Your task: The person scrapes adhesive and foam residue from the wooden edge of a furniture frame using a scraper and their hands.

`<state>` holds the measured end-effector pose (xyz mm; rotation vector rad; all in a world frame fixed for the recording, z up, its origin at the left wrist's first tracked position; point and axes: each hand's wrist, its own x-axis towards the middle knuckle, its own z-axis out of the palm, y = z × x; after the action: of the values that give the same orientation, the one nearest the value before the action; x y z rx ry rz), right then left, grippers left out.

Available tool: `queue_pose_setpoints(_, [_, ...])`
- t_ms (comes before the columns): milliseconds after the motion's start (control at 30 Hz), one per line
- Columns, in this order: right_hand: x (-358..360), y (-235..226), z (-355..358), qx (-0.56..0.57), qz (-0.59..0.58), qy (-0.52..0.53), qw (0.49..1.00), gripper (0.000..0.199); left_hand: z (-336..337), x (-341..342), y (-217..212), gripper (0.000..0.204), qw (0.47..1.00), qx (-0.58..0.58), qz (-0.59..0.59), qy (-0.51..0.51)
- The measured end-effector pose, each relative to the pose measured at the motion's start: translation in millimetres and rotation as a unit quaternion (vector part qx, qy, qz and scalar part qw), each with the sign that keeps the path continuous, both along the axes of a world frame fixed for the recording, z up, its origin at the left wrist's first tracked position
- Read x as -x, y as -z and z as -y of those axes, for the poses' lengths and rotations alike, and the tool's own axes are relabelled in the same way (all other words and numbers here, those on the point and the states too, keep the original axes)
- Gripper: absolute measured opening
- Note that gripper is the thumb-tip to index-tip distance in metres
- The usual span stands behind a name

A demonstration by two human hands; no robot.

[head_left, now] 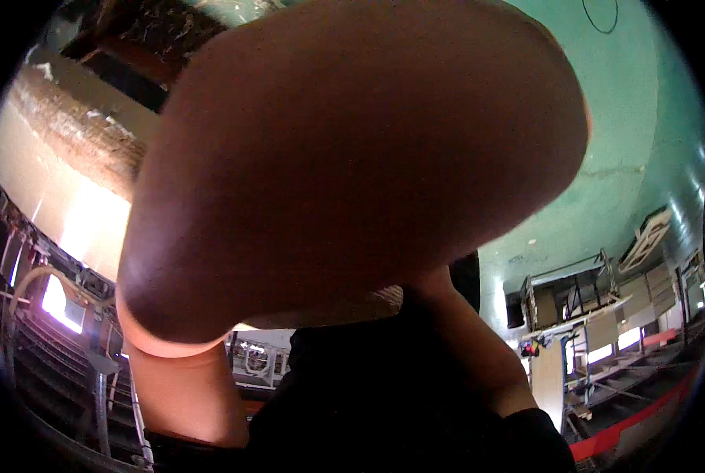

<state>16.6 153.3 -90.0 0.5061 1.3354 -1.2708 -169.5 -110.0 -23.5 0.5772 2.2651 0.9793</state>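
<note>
Head view: almost filled by one blurred, skin-toned mass held right up against the lens.
Left hand point(352, 165): this mass runs down into the left forearm point(183, 394) at the lower left. No fingers can be made out, so I cannot tell whether it is spread, closed or holding anything.
Teal surface point(644, 142): a broad painted wall or ceiling behind and to the right of the left hand, bare but for a thin cracked line.
Black cloth point(368, 402): a dark bulk directly below the left hand, between the two forearms; too dark to tell what it is.
Pale band with a brick edge point(61, 150): curves away to the left of the left hand, well behind it.
Right forearm point(471, 339): rises from a black sleeve point(542, 441) at the lower right and passes behind the mass, so the right hand is hidden.
Metal frames and boards point(589, 299): stacked to the lower right of the left hand, far off; what they hold is too small to tell.
Tan woven strip point(345, 309): sits just under the lower edge of the left hand, above the black cloth; whether they touch is unclear.
Red strip point(644, 418): a low edge at the far lower right.
Open room: only along the right rim and the lower left corner.
</note>
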Motion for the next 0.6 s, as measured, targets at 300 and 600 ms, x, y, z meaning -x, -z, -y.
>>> queue_pose_setpoints(300, [3,-4,-1,0.031,-0.024,0.028,0.999,0.015,-9,4,-1,0.021,0.999,0.015,0.031,0.034])
queue_pose_setpoints(600, [-23,-1,8,-0.014,0.004,0.122,0.992,0.009,-12,4,-4,0.02,0.997,0.024,0.043,0.056])
